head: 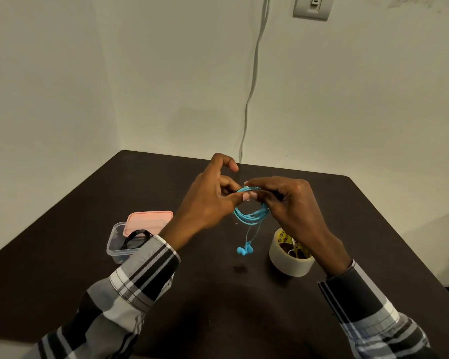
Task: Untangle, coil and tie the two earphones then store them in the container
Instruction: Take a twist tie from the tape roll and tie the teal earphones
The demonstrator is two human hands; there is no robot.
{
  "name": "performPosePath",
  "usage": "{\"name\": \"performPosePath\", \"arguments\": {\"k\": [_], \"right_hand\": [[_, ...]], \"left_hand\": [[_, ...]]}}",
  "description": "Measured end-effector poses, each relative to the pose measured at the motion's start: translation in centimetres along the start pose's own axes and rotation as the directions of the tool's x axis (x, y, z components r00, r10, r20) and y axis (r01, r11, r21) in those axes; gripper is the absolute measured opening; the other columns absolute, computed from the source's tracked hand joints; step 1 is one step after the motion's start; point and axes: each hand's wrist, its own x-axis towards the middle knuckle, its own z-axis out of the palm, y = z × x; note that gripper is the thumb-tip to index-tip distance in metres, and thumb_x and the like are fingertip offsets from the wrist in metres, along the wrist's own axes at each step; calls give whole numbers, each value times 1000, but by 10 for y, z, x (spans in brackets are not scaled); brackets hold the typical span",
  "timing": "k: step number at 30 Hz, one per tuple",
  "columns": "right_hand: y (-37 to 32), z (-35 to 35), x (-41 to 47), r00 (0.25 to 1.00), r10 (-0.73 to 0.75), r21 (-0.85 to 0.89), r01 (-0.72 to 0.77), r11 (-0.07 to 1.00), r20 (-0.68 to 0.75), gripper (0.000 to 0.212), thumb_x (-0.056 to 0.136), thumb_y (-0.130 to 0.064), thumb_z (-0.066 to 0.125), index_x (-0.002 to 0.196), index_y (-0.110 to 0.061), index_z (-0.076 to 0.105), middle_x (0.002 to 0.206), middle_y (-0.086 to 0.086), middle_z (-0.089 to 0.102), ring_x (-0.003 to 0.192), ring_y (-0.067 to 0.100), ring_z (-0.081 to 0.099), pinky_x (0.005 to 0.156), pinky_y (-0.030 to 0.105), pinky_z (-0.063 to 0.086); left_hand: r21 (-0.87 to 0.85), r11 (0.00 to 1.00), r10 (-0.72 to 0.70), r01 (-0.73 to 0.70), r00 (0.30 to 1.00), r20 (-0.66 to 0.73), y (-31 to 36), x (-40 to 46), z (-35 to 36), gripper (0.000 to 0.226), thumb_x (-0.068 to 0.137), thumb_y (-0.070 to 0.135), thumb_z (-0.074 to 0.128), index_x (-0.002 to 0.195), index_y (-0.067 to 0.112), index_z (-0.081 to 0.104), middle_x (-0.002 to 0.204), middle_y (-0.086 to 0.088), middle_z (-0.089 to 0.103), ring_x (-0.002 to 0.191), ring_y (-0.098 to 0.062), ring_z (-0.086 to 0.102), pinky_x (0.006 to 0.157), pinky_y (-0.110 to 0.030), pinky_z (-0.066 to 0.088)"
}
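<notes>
**Blue earphone coil held up between both hands over the dark table**

Head view: at the centre of the frame the blue earphones [250, 216] are wound into a loop held above the table [62, 229]. The coil hangs roughly upright, its top edge pinched between the hands, its lower curve sagging toward the bottom of the frame. Two thin leads drop straight down from the loop, long axis vertical, ending in the paired earbuds just below centre.

The top of the coil is largely hidden behind fingers, and a small pale item at the pinch point is too small to make out (possibly a tie, but I cannot tell). Left of centre a clear container [117, 244] sits partly cut off by the left sleeve [140, 275]; a black earphone [135, 238] coil lies inside it, and a pink lid [149, 221] leans on its far rim. Right of centre, a tape roll [285, 260] stands on the table, partly covered by the right wrist; its contents are hard to read.

The left hand [208, 200] reaches in from lower left, thumb and middle fingers pinching the coil, the forefinger arched up and free. The right hand [288, 200] comes from lower right, knuckles up, fingers curled round the coil's right side.
</notes>
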Motion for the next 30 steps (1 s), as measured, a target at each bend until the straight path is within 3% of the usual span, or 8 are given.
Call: {"name": "performPosePath", "arguments": {"k": [6, 9, 12, 17, 21, 27, 30], "right_hand": [[0, -12, 0, 990, 25, 274, -63, 960, 142, 30, 88, 1, 67, 116, -11, 71, 107, -3, 74, 98, 7, 70, 81, 19, 56], [3, -14, -3, 986, 20, 358, -79, 931, 164, 32, 87, 3, 68, 116, -9, 70, 108, 0, 74, 100, 12, 71, 83, 23, 57], [5, -13, -5, 985, 8, 365, -72, 928, 174, 33, 84, 1, 72, 116, -8, 71, 106, 3, 75, 98, 15, 72, 81, 28, 59], [5, -10, -7, 990, -14, 340, -35, 940, 141, 28, 82, -8, 76, 109, -7, 74, 99, 3, 75, 90, 14, 73, 76, 29, 60], [7, -6, -9, 997, -11, 282, -12, 959, 81, 20, 83, -3, 74, 103, -5, 76, 94, 3, 76, 85, 12, 73, 73, 26, 60], [2, 0, -13, 991, 130, 343, -133, 930, 33, 18, 87, -2, 71, 101, -12, 75, 94, -3, 76, 86, 12, 73, 74, 26, 60], [-3, 4, -15, 974, 228, 398, -211, 893, 7, 15, 87, -6, 71, 100, -12, 76, 93, -2, 76, 86, 13, 73, 74, 24, 59]], "left_hand": [[-382, 881, -230, 279, 958, 172, 6, -1, -12, 48, 81, 6, 77, 114, 19, 45, 89, -13, 76, 74, -14, 69, 62, -26, 52], [-474, 804, -276, 358, 932, 235, 7, -1, -16, 51, 80, 3, 75, 119, 15, 44, 90, -14, 76, 69, -14, 71, 53, -21, 51], [-490, 768, -295, 412, 907, 300, 3, -2, -16, 59, 72, 11, 78, 121, 15, 45, 88, -11, 76, 76, -17, 73, 59, -26, 53], [-547, 711, -299, 441, 895, 332, -4, -4, -13, 50, 70, 13, 77, 112, 13, 51, 90, -15, 76, 74, -20, 74, 68, -31, 59], [-578, 701, -278, 419, 906, 320, -7, -5, -10, 37, 71, 10, 75, 105, 10, 59, 91, -17, 75, 73, -18, 73, 64, -27, 59], [-562, 729, -254, 390, 917, 307, -7, -6, -8, 41, 72, 12, 75, 111, 10, 64, 99, -18, 75, 80, -20, 74, 70, -28, 59], [-506, 798, -236, 328, 942, 238, -7, -5, -5, 37, 75, 10, 76, 110, 10, 66, 94, -15, 76, 81, -20, 74, 71, -28, 58]]}}
